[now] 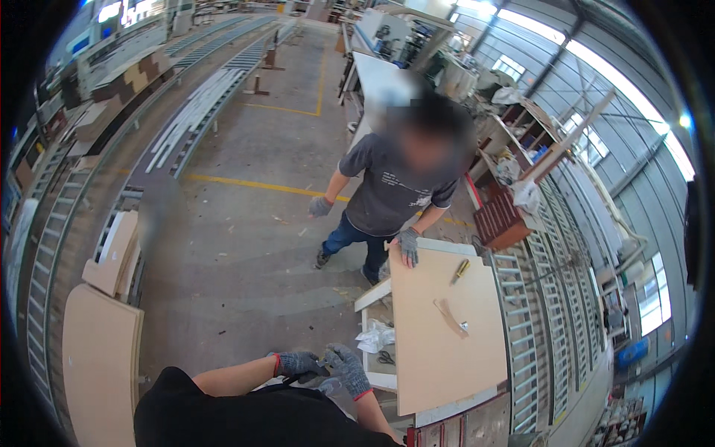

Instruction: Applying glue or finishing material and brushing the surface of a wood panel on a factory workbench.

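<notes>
My left hand (298,363) and my right hand (345,366), in grey knit gloves with red cuffs, meet close in front of my body. Their fingers are closed around something small and dark that I cannot make out. To the right of them lies a pale wooden board (439,357) on a bench. On the board rest a yellow-handled tool (461,270) and a thin brown strip (448,316) with a small shiny piece at its end. Beneath the board's left side are a white plastic bag (375,337) and black-handled scissors (385,357).
A co-worker (391,186) in a dark shirt stands across, one gloved hand (408,247) on the board's far corner. Roller conveyors (521,335) run along the right. More pale panels (100,350) stand at the left beside other conveyors (56,246).
</notes>
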Available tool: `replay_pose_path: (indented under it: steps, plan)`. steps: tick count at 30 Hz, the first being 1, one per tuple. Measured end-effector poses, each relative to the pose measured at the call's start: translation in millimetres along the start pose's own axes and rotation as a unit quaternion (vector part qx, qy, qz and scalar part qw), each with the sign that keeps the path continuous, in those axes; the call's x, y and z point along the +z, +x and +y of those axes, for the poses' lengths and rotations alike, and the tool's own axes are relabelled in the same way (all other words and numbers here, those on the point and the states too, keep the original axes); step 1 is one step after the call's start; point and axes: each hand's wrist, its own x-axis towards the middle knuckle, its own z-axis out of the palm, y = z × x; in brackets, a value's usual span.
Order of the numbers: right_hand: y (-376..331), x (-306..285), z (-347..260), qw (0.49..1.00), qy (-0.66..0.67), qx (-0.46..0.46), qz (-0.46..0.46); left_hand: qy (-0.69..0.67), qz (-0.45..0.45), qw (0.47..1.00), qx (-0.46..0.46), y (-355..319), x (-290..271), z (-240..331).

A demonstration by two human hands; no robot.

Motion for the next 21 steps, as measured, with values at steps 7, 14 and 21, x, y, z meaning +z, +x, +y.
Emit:
replay_pose_path:
  steps: [7,14,21]
  plan:
    - [-9,23,-33,0.993,-0.066,-0.077,-0.061,0.051,0.099,0.994,-0.008,-61,12,6]
    - [-87,-50,-16,0.991,-0.087,-0.061,-0.08,0.014,0.024,0.999,0.034,-22,100,-6]
    - [-210,-161,152,0.977,0.198,0.053,0.056,0.136,0.042,0.989,-0.049,67,247,14]
